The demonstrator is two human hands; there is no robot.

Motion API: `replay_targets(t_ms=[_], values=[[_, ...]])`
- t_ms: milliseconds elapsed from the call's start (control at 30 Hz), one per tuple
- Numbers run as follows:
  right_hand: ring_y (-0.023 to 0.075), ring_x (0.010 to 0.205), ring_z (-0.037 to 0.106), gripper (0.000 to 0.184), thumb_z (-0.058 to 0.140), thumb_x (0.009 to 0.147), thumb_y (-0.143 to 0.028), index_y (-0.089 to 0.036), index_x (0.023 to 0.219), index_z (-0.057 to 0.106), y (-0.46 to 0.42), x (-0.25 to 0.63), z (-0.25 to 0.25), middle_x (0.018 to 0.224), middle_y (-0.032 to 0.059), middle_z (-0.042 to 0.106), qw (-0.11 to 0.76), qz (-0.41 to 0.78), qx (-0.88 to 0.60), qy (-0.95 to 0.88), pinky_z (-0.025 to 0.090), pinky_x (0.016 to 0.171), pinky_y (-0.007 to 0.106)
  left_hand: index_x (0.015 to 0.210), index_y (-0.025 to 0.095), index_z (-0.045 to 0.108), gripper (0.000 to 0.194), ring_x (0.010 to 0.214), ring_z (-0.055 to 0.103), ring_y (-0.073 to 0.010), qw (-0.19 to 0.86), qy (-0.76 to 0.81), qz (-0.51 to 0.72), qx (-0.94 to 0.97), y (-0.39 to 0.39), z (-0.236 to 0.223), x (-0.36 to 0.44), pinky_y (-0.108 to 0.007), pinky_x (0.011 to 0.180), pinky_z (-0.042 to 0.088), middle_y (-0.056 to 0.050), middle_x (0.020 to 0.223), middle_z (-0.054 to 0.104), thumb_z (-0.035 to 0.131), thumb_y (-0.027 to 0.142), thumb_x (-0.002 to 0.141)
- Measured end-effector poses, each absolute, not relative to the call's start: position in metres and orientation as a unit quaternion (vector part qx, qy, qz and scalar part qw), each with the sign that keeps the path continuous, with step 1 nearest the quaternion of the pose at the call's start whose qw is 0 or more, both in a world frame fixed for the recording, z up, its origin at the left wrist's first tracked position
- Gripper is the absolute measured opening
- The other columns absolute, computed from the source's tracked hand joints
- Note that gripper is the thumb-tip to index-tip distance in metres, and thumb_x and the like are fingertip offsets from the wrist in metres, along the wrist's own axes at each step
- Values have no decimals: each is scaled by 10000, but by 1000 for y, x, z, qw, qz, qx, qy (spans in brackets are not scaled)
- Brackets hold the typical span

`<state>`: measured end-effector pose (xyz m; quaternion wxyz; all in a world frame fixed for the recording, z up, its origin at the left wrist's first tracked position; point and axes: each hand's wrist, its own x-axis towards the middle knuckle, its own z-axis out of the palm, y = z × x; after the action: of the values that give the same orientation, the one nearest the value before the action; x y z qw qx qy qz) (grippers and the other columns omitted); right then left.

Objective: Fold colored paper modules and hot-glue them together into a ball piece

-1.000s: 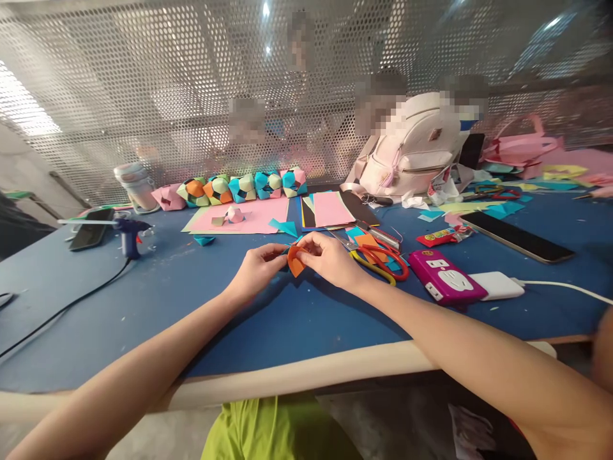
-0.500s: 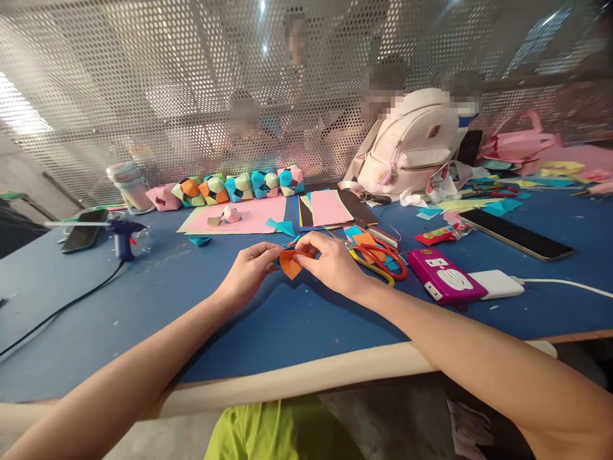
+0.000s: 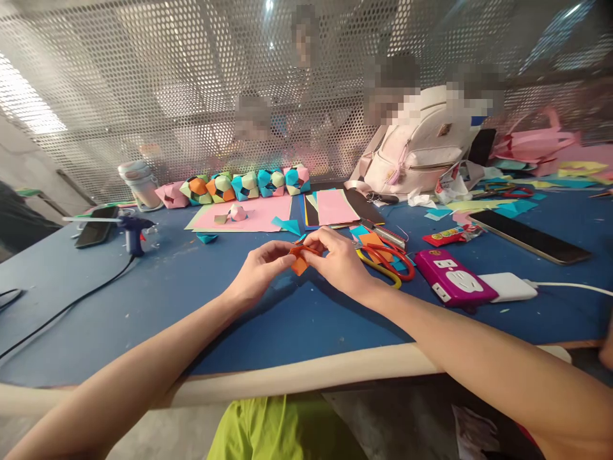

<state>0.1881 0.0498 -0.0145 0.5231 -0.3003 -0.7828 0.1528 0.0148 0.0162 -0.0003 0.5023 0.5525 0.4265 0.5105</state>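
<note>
Between my two hands, above the blue table, is a small folded orange paper piece [image 3: 299, 264] with a bit of blue paper showing behind it. My left hand [image 3: 261, 268] pinches its left side between thumb and fingers. From the right, my right hand [image 3: 335, 259] grips the same piece, its fingers closed on the upper edge. The fingers hide part of the folds. Just right of my right hand lie scissors with orange-red and yellow handles [image 3: 407, 265], over scraps of orange paper [image 3: 376, 246] and blue paper.
Folded paper balls [image 3: 246, 186] stand in a row at the back, behind pink paper sheets [image 3: 263, 217]. A glue gun [image 3: 135, 235] with a black cord stands left. To the right are a purple power strip [image 3: 453, 279], a phone [image 3: 529, 236] and a white backpack [image 3: 421, 150].
The view has shifted slightly, so things appear further right. My left thumb has come over the orange paper, and the paper shows smaller and more folded between my fingers.
</note>
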Motion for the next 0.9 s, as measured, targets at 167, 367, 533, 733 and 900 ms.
replay_targets(t_ms=[167,367,533,733,900], values=[[127,658,549,134,652,792,-166,-210,825,530,44,185,-13,741,-4,577,534,140,-323,-769,481,621,247,820,166,630,201,698,629,-149,418,452,531,583,9,-1,23,-285,686,492,-5,765,679,727,250,666],[110,612,510,274,703,746,-292,-184,946,549,39,180,-13,853,25,591,507,243,-350,-749,461,577,250,735,171,591,92,609,587,-120,357,481,579,553,7,1,29,-255,575,477,4,733,659,630,179,652],[121,637,540,39,593,805,-212,-179,786,589,37,176,-15,740,8,627,466,289,-347,-761,429,599,244,713,180,570,98,620,594,-127,341,489,569,567,9,-3,28,-251,577,481,15,683,649,628,169,634],[119,635,547,124,587,770,-118,-177,663,564,35,177,-13,682,-4,618,489,257,-338,-762,418,601,232,741,187,583,82,597,611,-137,353,488,543,585,6,-3,31,-267,604,483,31,627,641,612,189,665],[116,639,543,168,580,757,-91,-185,623,548,35,180,-10,672,-11,595,505,220,-319,-771,428,605,227,762,188,631,82,644,630,-156,344,500,527,595,2,3,32,-277,639,474,7,667,680,619,204,683]])
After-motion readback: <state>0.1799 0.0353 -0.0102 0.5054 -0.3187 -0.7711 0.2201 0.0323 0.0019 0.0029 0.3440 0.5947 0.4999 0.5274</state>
